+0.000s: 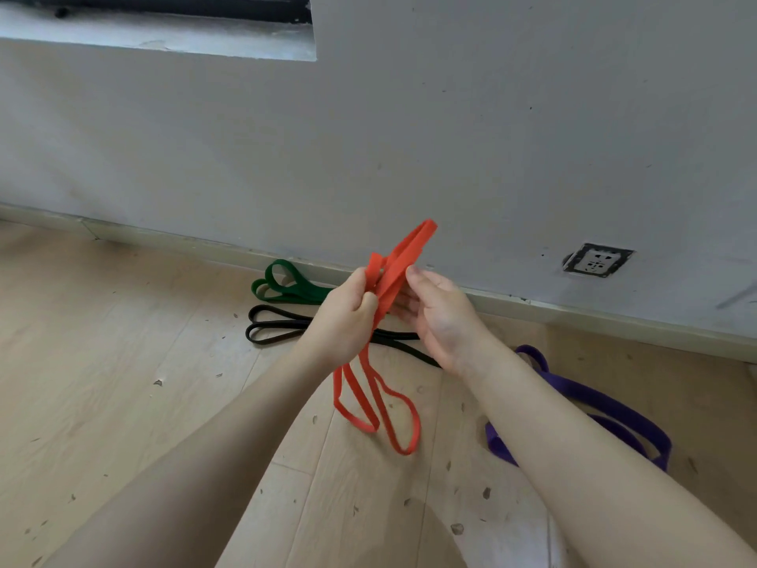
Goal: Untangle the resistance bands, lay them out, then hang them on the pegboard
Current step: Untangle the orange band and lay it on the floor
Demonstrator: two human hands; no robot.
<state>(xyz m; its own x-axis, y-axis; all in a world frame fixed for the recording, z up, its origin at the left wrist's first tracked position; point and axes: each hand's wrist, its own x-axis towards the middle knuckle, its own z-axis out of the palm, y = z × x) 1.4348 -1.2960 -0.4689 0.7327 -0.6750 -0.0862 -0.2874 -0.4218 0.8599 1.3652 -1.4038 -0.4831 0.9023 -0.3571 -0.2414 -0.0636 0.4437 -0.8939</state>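
Observation:
An orange resistance band [403, 256] is held up in front of the wall, folded into several strands. My left hand [346, 317] grips the strands in its curled fingers. My right hand [440, 317] pinches the same band just to the right, thumb on top. Two orange loops hang below my hands toward the floor. A green band [286, 285] lies folded by the skirting board. In front of it a black band [268, 327] lies on the floor, partly hidden by my hands. A purple band [610, 407] lies at the right, crossed by my right forearm.
The wooden floor [123, 362] is speckled with small bits of debris. A grey wall [450, 137] rises behind, with a wall socket [597, 260] low at the right and a window sill [164, 34] at the top left. No pegboard is in view.

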